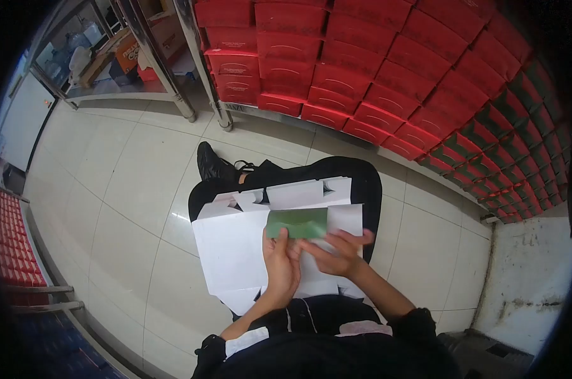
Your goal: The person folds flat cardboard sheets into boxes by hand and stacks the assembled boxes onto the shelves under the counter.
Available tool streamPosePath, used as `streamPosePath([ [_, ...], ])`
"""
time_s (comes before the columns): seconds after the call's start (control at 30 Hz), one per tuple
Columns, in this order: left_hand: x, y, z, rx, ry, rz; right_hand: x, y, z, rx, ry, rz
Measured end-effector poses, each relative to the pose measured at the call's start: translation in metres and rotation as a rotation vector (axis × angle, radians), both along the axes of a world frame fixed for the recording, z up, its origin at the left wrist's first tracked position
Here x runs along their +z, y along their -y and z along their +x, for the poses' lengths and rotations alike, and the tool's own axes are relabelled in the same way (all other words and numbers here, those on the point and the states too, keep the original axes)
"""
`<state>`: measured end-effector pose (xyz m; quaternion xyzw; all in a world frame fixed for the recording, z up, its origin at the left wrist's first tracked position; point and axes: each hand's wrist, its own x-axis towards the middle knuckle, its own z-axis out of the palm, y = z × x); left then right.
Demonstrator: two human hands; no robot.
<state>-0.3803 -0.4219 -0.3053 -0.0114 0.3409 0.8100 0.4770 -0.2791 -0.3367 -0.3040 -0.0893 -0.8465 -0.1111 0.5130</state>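
Observation:
My left hand (281, 265) is closed on a small green card (297, 219), with the thumb on its lower left part. The card is slightly bent and shiny toward its lower right corner. There my right hand (340, 252) is close against the card's lower edge, its fingers spread and a little blurred; whether they touch it I cannot tell. Beneath both hands, flat white cardboard sheets (232, 256) with cut flaps and slots lie across my lap. The card's underside is hidden.
Red boxes (289, 50) are stacked on a metal rack ahead, with red and dark green ones (513, 139) to the right. At the far left stand more red boxes (11, 240). A metal shelf (128, 96) holds cartons and bottles. Pale tiles (128, 170) cover the floor.

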Motion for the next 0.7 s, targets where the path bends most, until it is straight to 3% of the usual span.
streamPosePath([
  [0.03, 0.009, 0.0, 0.0, 0.058, 0.032, 0.0, -0.013, 0.0, 0.002, -0.017, -0.302, -0.26],
  [0.1, 0.018, 0.004, 0.003, 0.046, 0.014, 0.05, -0.002, -0.006, 0.004, -0.032, -0.599, -0.521],
  [0.17, 0.029, 0.008, 0.006, 0.033, -0.007, 0.094, 0.038, -0.019, 0.015, 0.17, -0.318, -0.923],
  [0.2, 0.035, 0.009, 0.007, 0.069, -0.081, 0.092, 0.045, -0.015, 0.016, 0.369, -0.242, -0.947],
  [0.23, 0.042, 0.008, 0.007, 0.107, -0.157, 0.094, 0.055, -0.014, 0.013, 0.369, -0.247, -0.945],
  [0.3, 0.056, 0.006, 0.0, 0.139, -0.209, 0.07, 0.076, -0.015, 0.004, 0.257, 0.116, -0.359],
  [0.33, 0.06, 0.008, -0.004, 0.116, -0.263, 0.172, 0.082, -0.016, 0.001, 0.224, 0.153, -0.222],
  [0.37, 0.061, 0.01, -0.006, 0.093, -0.317, 0.275, 0.083, -0.021, 0.0, 0.229, 0.151, -0.22],
  [0.43, 0.063, 0.009, -0.007, 0.124, -0.393, 0.203, 0.085, -0.031, 0.001, 0.272, 0.193, -0.006],
  [0.53, 0.068, -0.001, -0.009, 0.078, -0.5, 0.181, 0.095, -0.023, -0.007, 0.213, 0.125, -0.028],
  [0.63, 0.065, -0.019, -0.005, 0.136, -0.412, 0.132, 0.09, -0.013, -0.031, 0.145, 0.023, -0.17],
  [0.7, 0.06, -0.023, -0.012, 0.131, -0.356, 0.384, 0.081, -0.011, -0.045, 0.127, -0.031, -0.269],
])
